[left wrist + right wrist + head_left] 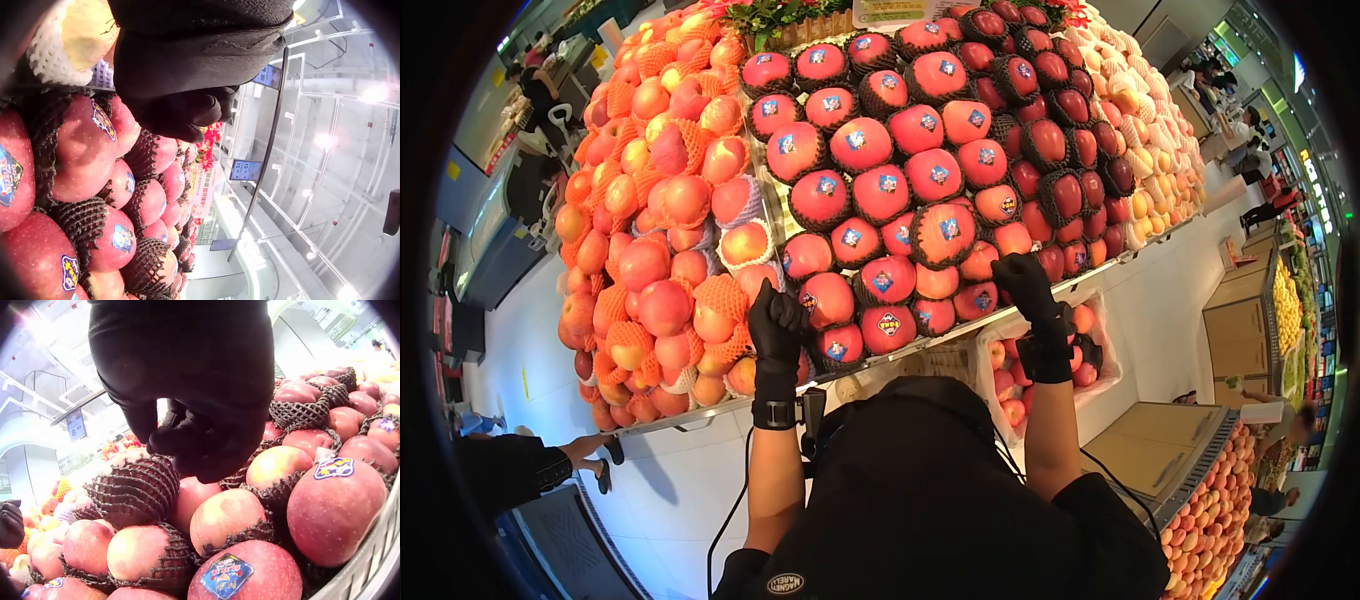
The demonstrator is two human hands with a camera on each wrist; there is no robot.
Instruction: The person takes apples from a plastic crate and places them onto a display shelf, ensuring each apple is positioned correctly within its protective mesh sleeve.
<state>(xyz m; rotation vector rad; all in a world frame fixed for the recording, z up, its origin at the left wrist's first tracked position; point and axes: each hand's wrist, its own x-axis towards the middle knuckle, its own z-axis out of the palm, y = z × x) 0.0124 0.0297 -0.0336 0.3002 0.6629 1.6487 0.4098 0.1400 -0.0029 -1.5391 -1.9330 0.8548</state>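
Observation:
Both hands wear black gloves. The left hand [777,325] is raised over the front left of the red apples [890,328], beside foam-netted ones; its fingers are curled with nothing visible in them, as the left wrist view shows of the hand [200,69]. Near the display's front edge, the right hand [1032,295] has curled fingers too, and no object shows in it. In the right wrist view that hand [187,381] is above apples, close to one in dark netting [134,490]; whether they touch, I cannot tell.
Orange-netted apples [665,307] are heaped at left, pale netted fruit [1150,130] at right. The display's metal rim [960,328] runs before the person. Below it stands a lined crate of apples [1008,385]. Another fruit stand [1212,500] is at lower right.

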